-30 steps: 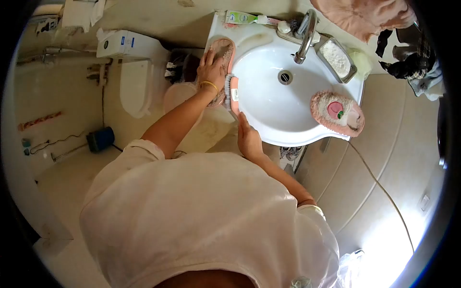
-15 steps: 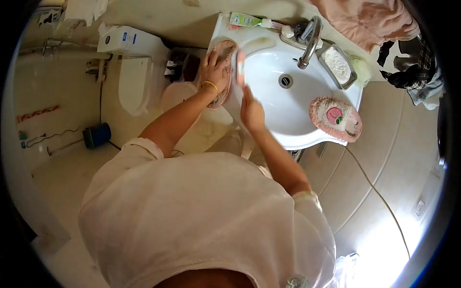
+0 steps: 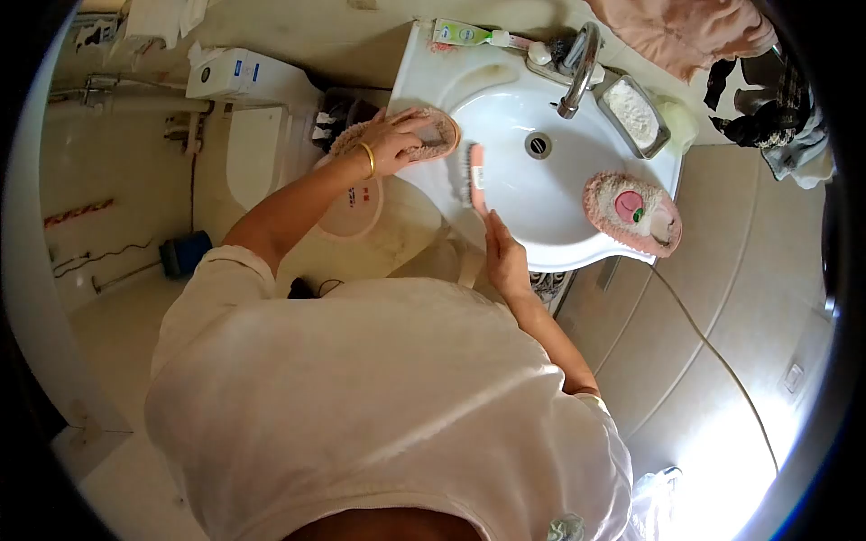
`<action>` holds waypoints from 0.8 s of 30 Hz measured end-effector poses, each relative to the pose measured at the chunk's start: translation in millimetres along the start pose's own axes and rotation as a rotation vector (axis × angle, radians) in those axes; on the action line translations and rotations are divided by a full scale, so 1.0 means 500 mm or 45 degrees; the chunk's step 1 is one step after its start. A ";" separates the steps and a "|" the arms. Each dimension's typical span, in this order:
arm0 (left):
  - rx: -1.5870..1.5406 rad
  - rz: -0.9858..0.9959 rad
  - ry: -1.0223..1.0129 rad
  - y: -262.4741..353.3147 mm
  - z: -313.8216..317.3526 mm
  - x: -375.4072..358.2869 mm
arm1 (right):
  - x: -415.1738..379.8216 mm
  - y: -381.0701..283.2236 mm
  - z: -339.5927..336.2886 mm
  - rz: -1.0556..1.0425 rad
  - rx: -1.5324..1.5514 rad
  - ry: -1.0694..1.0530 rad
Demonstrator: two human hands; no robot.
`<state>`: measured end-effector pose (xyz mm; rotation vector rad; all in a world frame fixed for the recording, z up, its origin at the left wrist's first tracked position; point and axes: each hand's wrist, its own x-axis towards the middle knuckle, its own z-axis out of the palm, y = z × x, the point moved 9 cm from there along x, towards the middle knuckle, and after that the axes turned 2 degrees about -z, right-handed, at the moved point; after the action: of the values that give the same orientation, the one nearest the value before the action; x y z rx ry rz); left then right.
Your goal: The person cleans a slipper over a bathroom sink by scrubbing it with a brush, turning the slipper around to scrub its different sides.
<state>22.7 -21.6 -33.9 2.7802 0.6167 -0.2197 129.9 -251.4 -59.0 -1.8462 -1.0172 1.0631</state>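
My left hand (image 3: 394, 144) grips a fuzzy pink slipper (image 3: 443, 135) at the left edge of the white washbasin (image 3: 577, 206), fingers spread across it. The slipper lies crosswise, one end jutting past the counter's edge. In my right hand (image 3: 506, 259) is a pink scrub brush (image 3: 478, 178), held by its handle over the basin's left rim. Its dark bristles face left, apart from the slipper. The matching slipper (image 3: 661, 242), with a pink round patch and a green detail, rests on the basin's right front rim.
A curved metal faucet (image 3: 583, 77) rises at the back of the basin. Beside it sits a tray of white powder (image 3: 631, 114). A green tube (image 3: 460, 33) lies at the back left. Below my left arm is a pinkish bucket (image 3: 354, 212); a toilet (image 3: 255, 158) stands further left.
The slipper under my left hand has turned from lengthwise to crosswise and shifted out over the counter's edge. My right hand has moved the brush right and toward me, away from the slipper.
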 end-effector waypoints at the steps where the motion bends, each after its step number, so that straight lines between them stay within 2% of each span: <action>1: 0.057 -0.095 -0.056 0.009 0.006 -0.004 | -0.005 0.004 0.002 -0.020 0.013 0.020; 4: -0.004 -0.563 0.225 -0.020 -0.002 -0.001 | -0.008 -0.004 0.007 -0.066 0.032 0.059; 7: 0.232 -0.742 0.175 -0.024 0.040 0.020 | -0.010 -0.029 0.035 -0.062 0.052 0.017; 9: 0.198 -0.679 0.182 -0.031 0.053 0.023 | 0.008 -0.035 0.048 -0.035 0.107 0.006; 12: 0.199 -0.610 0.192 -0.037 0.053 0.031 | 0.116 -0.051 0.043 -0.329 -0.028 0.263; 15: 0.174 -0.616 0.200 -0.033 0.053 0.025 | 0.209 -0.072 0.024 -0.016 -0.148 -0.053; 18: 0.158 -0.619 0.200 -0.040 0.059 0.033 | 0.114 -0.056 0.010 -0.235 -0.185 0.013; 21: 0.180 -0.608 0.253 -0.046 0.057 0.039 | 0.041 -0.030 0.025 -0.223 -0.109 0.060; 24: 0.155 -0.611 0.250 -0.039 0.060 0.029 | 0.162 -0.035 0.029 -0.174 -0.296 0.020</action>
<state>24.7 -8.0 -70.0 2.7407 1.3591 -0.0808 139.6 -168.8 -73.1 -1.9320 -1.2834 0.8776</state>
